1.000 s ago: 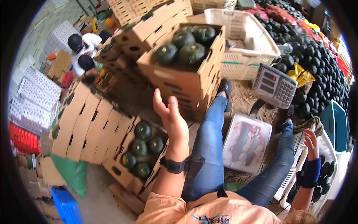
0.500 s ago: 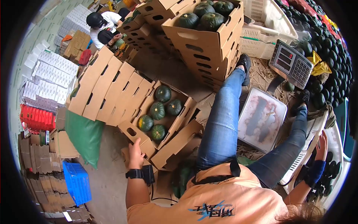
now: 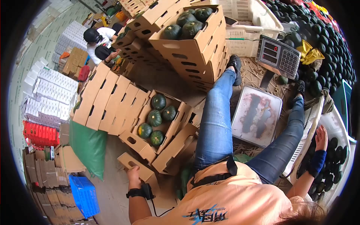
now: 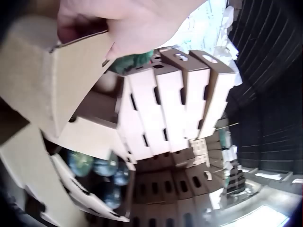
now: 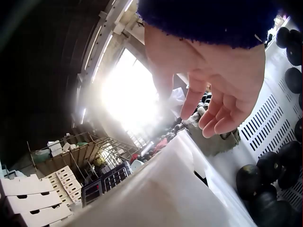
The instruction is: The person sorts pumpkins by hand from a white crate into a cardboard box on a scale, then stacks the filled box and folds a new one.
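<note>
My left hand point(image 3: 133, 175) grips the end wall of an open cardboard box point(image 3: 147, 173) low at the left. The left wrist view shows its fingers point(image 4: 78, 30) curled over the wall's edge. Just beyond stands a box point(image 3: 169, 129) with several dark green squashes point(image 3: 154, 118), one orange-patched. My right hand point(image 3: 321, 138) hangs over a white crate point(image 5: 265, 125) at the right, holding nothing. Its fingers point(image 5: 191, 101) are loosely bent in the right wrist view. Small dark green squashes point(image 3: 330, 165) lie inside the crate.
A platform scale point(image 3: 257, 116) with a lit display point(image 3: 270, 48) stands between my legs. Stacked cardboard boxes point(image 3: 187, 63) rise ahead, others point(image 3: 108, 101) at the left. A large heap of squashes point(image 3: 326, 41) fills the far right. Another person point(image 3: 101, 39) crouches at the back left.
My left hand has come down and back from above the legs to the lower left, and now holds a cardboard box. The right hand stays over the crate. The head view has shifted.
</note>
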A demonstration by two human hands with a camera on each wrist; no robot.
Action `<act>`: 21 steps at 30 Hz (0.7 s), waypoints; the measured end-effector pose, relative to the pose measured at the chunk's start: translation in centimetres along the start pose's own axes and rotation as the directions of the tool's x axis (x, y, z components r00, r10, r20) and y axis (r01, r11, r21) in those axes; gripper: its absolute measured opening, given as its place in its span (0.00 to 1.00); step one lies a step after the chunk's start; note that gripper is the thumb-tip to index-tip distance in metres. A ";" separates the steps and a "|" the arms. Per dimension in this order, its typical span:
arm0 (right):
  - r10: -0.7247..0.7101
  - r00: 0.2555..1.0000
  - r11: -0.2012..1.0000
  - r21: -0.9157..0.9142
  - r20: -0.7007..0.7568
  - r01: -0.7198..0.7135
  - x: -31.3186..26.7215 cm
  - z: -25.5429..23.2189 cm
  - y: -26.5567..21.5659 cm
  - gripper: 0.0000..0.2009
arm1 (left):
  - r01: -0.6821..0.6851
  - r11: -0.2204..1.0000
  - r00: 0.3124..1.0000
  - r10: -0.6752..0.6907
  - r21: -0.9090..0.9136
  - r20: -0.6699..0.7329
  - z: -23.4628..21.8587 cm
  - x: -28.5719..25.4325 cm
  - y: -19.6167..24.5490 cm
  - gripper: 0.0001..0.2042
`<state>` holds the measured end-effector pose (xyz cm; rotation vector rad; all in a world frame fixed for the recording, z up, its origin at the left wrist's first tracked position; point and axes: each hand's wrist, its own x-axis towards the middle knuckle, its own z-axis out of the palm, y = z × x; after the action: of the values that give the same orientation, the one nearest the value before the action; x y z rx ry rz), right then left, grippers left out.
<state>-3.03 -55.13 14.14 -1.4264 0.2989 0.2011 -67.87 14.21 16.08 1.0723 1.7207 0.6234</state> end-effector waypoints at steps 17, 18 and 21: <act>-0.137 0.987 0.983 -0.133 -0.084 0.125 -4.6 4.2 -2.8 0.17 | -0.262 0.863 -0.164 0.403 -0.433 0.901 25.3 -31.0 24.3 0.18; -0.142 0.986 0.982 -0.136 -0.087 0.129 -4.8 4.3 -2.9 0.17 | -0.310 0.903 -0.229 0.233 -0.298 0.945 27.2 -31.6 25.3 0.16; -0.163 0.981 0.971 -0.194 -0.101 0.142 -5.9 5.5 -3.9 0.17 | -0.436 0.883 -0.285 0.045 -0.171 0.958 34.5 -33.6 24.7 0.14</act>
<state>-6.90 -50.00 20.34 -1.6425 0.2694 0.0196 -22.49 -5.71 37.85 1.4645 -0.0506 -0.3990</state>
